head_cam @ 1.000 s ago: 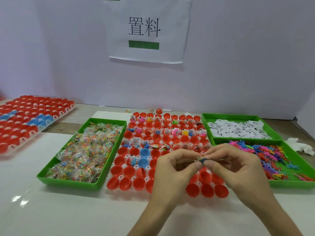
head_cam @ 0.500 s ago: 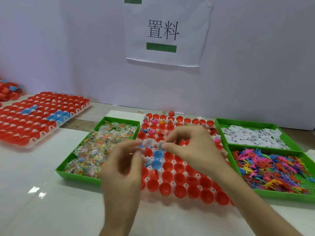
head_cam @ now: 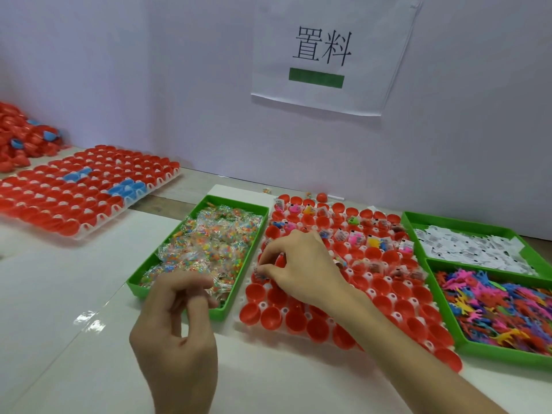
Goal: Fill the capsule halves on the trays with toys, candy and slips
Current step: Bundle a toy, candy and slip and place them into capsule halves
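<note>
Two hands over the trays, one slip about to go in.

Far left lies a spare tray (head_cam: 89, 198) of red and blue halves. Right of it, the candy bin (head_cam: 240, 273). The left hand (head_cam: 176, 321) hangs near it, fingers loosely curled, nothing seen in them. The right hand (head_cam: 301, 264) pinches a small printed slip (head_cam: 259, 271) over the left column of the middle tray (head_cam: 398, 315); its long axis is too small to tell. That tray runs lengthwise near to far, leaning slightly right, halves (head_cam: 270, 318) opening upward. Far rows look filled, near rows bare. Rightmost: slips bin (head_cam: 466, 224) far, toys bin (head_cam: 493, 355) near. Risk, as I judge it: the slip lands on a rim or in a neighbouring half, or the forearm crossing the near rows knocks halves loose.
</note>
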### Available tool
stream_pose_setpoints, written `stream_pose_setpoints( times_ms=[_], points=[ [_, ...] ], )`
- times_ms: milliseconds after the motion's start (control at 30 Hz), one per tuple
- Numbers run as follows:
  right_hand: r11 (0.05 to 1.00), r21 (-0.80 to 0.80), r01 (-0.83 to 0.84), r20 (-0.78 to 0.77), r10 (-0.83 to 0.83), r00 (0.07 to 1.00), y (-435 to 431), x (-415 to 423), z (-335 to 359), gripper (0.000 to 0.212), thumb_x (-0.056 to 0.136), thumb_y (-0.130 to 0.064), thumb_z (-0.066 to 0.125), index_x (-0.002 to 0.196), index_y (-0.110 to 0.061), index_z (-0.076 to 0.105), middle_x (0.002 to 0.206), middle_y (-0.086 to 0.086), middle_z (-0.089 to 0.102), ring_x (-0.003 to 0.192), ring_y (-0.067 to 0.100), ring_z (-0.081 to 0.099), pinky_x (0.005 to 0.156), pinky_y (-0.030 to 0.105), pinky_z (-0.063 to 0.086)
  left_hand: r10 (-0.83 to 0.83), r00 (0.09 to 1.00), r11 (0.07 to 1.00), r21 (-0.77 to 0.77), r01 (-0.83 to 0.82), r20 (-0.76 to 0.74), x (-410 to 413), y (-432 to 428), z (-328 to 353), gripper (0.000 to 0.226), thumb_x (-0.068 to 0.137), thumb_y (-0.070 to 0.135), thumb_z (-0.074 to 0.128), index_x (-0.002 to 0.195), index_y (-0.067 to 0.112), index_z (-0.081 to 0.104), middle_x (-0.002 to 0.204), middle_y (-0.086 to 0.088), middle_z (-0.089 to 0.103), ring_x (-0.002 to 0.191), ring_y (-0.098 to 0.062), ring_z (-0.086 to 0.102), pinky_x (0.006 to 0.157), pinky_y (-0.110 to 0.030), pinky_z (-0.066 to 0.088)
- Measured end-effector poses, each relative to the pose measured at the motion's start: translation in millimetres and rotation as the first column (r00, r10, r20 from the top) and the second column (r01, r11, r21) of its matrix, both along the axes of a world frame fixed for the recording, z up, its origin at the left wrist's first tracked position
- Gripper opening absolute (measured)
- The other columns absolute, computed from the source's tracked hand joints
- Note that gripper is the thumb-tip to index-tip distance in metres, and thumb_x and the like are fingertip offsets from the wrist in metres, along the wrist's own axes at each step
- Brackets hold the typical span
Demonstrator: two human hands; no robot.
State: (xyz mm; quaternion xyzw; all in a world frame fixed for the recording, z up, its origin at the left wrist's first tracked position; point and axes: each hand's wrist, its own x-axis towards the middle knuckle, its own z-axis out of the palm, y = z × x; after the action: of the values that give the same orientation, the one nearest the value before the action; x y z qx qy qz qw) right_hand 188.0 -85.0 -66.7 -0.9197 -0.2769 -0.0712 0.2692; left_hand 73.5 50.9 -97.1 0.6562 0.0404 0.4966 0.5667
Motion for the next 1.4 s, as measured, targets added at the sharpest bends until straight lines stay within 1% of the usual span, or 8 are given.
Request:
stream_pose_setpoints(
  times_ms=[233, 467, 700, 933, 1067, 1133, 1300, 1400],
  points=[
    [0.998, -0.066, 0.023, 0.075, -0.018, 0.997, 2.1, 0.2, -8.0, 0.015, 0.087, -0.045, 0.071, 0.087, -0.032, 0.077, 0.082, -0.022, 0.047, 0.089, 0.005, 0.041, 0.090, 0.031, 0.026, 0.008, 1.000, 1.000, 0.005, -0.009, 0.022, -1.1, 2.2, -2.7, 0.024, 0.087, 0.013, 0.049, 0.084, 0.032, 0.063, 0.078, 0.008, 0.062, 0.065, -0.011, 0.062, 0.068, -0.012, 0.047],
    [0.998, -0.031, -0.048, 0.057, 0.050, 0.997, 1.9, -2.7, -9.1, 0.018, 0.097, -0.034, 0.063, 0.095, -0.024, 0.078, 0.081, -0.022, 0.056, 0.083, 0.001, 0.049, 0.105, 0.041, 0.035, -0.021, 1.000, 0.999, 0.045, 0.021, 0.011, -0.9, 4.4, -3.9, 0.026, 0.084, 0.012, 0.048, 0.079, 0.033, 0.062, 0.081, 0.009, 0.062, 0.069, -0.020, 0.059, 0.067, -0.022, 0.048],
    [0.999, 0.010, -0.035, 0.078, 0.034, 0.996, 1.2, -3.6, -3.2, 0.011, 0.091, -0.037, 0.069, 0.089, -0.027, 0.074, 0.083, -0.013, 0.064, 0.079, 0.005, 0.057, 0.101, 0.041, 0.037, -0.069, 0.927, 0.957, 0.237, 0.165, -0.368, 16.6, 14.4, 10.4, 0.028, 0.088, 0.005, 0.067, 0.085, 0.033, 0.069, 0.091, 0.017, 0.067, 0.084, -0.007, 0.063, 0.069, -0.013, 0.046],
    [0.991, 0.130, -0.013, -0.025, 0.017, 1.000, -16.2, -5.6, 11.7, 0.015, 0.092, -0.041, 0.064, 0.088, -0.030, 0.073, 0.080, -0.020, 0.064, 0.076, -0.002, 0.058, 0.095, 0.042, 0.048, 0.270, 0.730, 0.826, 0.541, 0.160, -0.628, 60.5, 45.1, 28.1, 0.024, 0.089, 0.027, 0.074, 0.113, 0.026, 0.072, 0.107, 0.001, 0.068, 0.097, -0.023, 0.058, 0.089, -0.049, 0.051],
    [0.960, 0.231, 0.160, -0.025, -0.158, 0.987, -67.1, 9.0, 29.9, 0.008, 0.093, -0.026, 0.067, 0.089, -0.029, 0.073, 0.080, -0.022, 0.065, 0.076, -0.008, 0.060, 0.070, 0.011, 0.048, 0.220, 0.699, 0.861, 0.473, 0.189, -0.680, 66.0, 49.6, 30.1, 0.011, 0.085, 0.025, 0.078, 0.096, 0.026, 0.075, 0.096, 0.001, 0.070, 0.079, -0.018, 0.062, 0.079, -0.041, 0.055],
    [0.910, 0.297, 0.291, -0.029, -0.296, 0.955, -104.8, 20.9, 36.9, 0.008, 0.093, -0.025, 0.068, 0.087, -0.028, 0.073, 0.080, -0.018, 0.068, 0.072, -0.004, 0.061, 0.062, 0.008, 0.044, 0.202, 0.700, 0.882, 0.438, 0.175, -0.685, 66.7, 49.5, 28.9, 0.012, 0.084, 0.020, 0.080, 0.085, 0.030, 0.072, 0.088, 0.000, 0.070, 0.071, -0.016, 0.062, 0.069, -0.035, 0.055],
    [0.734, 0.234, 0.638, -0.039, -0.649, 0.760, -208.5, 54.3, 30.4, 0.013, 0.094, -0.017, 0.064, 0.098, -0.015, 0.076, 0.095, 0.002, 0.074, 0.086, 0.018, 0.065, 0.073, 0.027, 0.047, 0.210, 0.716, 0.891, 0.432, 0.141, -0.666, 66.5, 50.7, 26.3, 0.018, 0.082, 0.015, 0.081, 0.078, 0.028, 0.071, 0.070, 0.011, 0.064, 0.061, -0.005, 0.058, 0.051, -0.020, 0.037],
    [0.637, -0.101, 0.764, -0.051, -0.770, 0.636, -259.3, 61.5, 14.1, 0.025, 0.094, -0.019, 0.060, 0.116, -0.016, 0.072, 0.120, 0.008, 0.071, 0.109, 0.030, 0.063, 0.096, 0.043, 0.049, 0.201, 0.733, 0.885, 0.440, 0.148, -0.650, 67.3, 54.2, 25.6, 0.023, 0.080, 0.012, 0.082, 0.075, 0.030, 0.068, 0.068, 0.013, 0.065, 0.062, -0.007, 0.057, 0.052, -0.023, 0.037]
  ],
)
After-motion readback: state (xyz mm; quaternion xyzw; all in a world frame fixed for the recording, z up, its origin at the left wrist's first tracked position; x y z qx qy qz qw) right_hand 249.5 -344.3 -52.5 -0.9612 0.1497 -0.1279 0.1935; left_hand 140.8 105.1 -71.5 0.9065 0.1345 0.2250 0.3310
